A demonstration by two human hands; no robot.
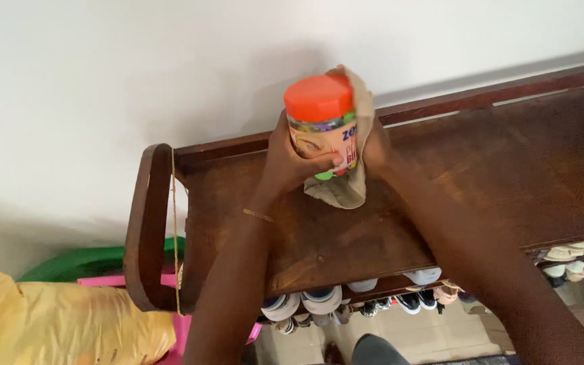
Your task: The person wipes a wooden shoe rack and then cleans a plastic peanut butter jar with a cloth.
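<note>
1. Two things block most of our view of the jar: our own fingers across its printed label and the cloth wrapped round its far side, so we can make out only part of the picture on it.
2. We cannot see the jar's base; it is hidden behind our left hand and the hanging cloth, and we cannot tell whether it touches the wood below.
3. Our right hand is mostly covered by the beige cloth, with only its back and wrist showing.
4. Both forearms run out of the bottom edge of the view, and the shoes on the rack underneath are half hidden by the top board.
5. The yellow plastic bag at lower left is cut off by the frame, as is a green thing behind it that we cannot identify.
6. Our left hand is clenched around the jar's near side, thumb and fingers spread over the label, a thin bracelet on the wrist.
7. Our right hand presses the cloth against the jar, grasping both, just below the orange lid.
8. The jar stands upright over the rear part of the dark wooden shoe rack, near the white wall.
</note>
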